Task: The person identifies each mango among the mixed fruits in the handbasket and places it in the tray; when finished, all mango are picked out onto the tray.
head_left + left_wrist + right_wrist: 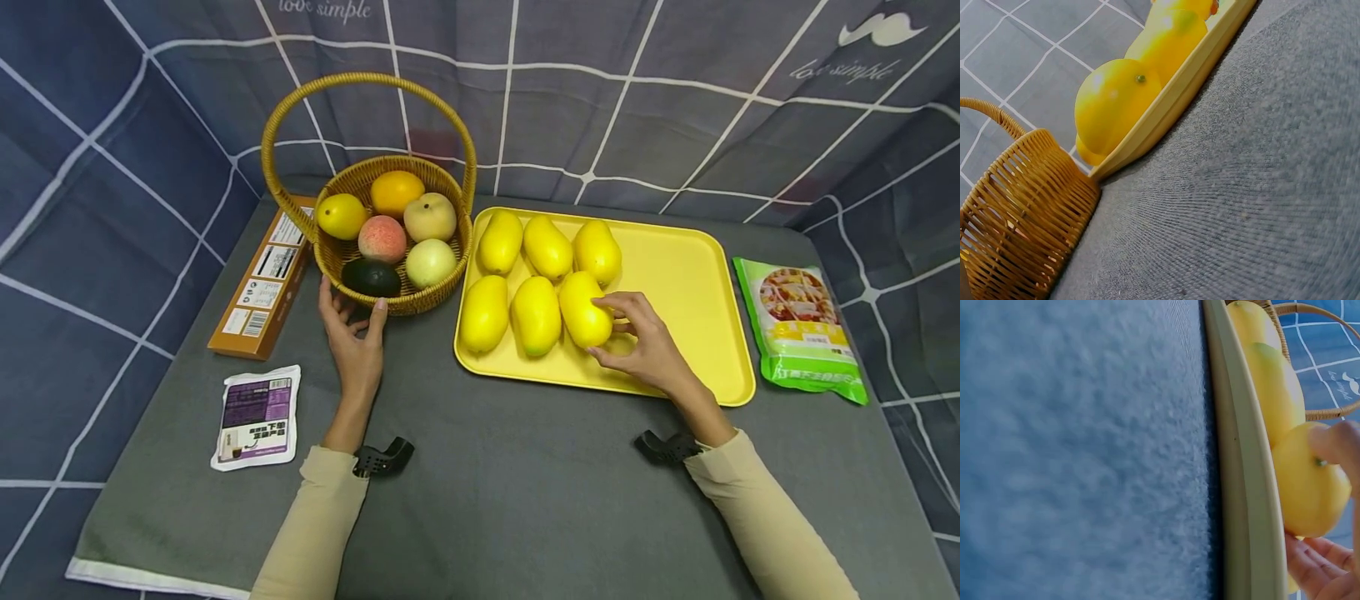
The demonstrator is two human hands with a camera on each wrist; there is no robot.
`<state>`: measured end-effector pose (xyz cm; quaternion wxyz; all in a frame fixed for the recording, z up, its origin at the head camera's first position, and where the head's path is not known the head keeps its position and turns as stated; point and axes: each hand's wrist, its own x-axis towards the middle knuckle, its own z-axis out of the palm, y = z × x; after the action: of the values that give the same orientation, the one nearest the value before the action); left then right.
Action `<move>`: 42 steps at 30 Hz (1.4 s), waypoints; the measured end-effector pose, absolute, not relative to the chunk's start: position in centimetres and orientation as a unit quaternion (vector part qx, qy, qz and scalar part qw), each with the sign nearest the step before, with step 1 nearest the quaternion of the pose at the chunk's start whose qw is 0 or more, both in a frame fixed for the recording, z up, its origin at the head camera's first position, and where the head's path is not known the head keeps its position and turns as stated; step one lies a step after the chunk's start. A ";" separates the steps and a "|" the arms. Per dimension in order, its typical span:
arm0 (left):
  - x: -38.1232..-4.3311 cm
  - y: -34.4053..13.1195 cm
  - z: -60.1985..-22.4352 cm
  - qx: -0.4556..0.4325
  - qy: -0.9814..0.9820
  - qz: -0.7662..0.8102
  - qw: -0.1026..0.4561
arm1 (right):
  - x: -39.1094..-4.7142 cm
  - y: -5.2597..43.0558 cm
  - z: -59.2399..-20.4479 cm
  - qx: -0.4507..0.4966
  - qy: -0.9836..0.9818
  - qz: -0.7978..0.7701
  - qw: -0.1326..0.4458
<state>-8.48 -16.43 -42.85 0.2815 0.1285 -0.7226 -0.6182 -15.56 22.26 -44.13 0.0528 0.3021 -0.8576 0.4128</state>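
Note:
In the head view, my right hand (pixel 645 342) pinches a yellow mango (pixel 583 307) at the front row's right end, thumb near, fingers on its far side. The right wrist view shows the thumb against this mango (pixel 1310 481) and fingers below it. Several other mangoes (pixel 537 317) lie in two rows on the yellow tray (pixel 675 275). My left hand (pixel 356 350) touches the wicker basket's (pixel 408 302) front left side, thumb and fingers spread along it. The basket holds a peach (pixel 382 240), an avocado (pixel 371 277) and several other fruits. The left wrist view does not show that grasp.
Left of the basket lies a long brown box (pixel 262 292), with a white and purple packet (pixel 257 417) nearer me. A green food bag (pixel 802 325) lies right of the tray. The basket's tall handle (pixel 363 77) rises before a grid-patterned cloth (pixel 555 108) at the back.

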 end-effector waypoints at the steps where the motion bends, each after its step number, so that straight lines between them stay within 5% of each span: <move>1: -8.5 -16.4 -42.9 0.129 -0.723 -0.618 0.282 | -15.5 22.4 -44.2 0.303 -0.859 0.409 0.049; 13: -8.5 -16.6 -42.8 0.135 -0.725 -0.614 0.282 | -15.1 22.7 -44.7 0.304 -0.869 0.391 0.023; 30: -9.6 -17.3 -45.1 0.136 -0.724 -0.613 0.287 | -14.9 22.5 -43.3 0.322 -0.888 0.317 0.089; 42: -9.6 -17.5 -45.9 0.135 -0.724 -0.611 0.291 | -18.9 13.2 -38.0 0.407 -0.841 0.346 0.085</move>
<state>-9.56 -17.50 -45.91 0.2911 0.1352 -0.7238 -0.6108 -18.93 13.20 -38.00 0.0854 0.4069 -0.8409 0.3464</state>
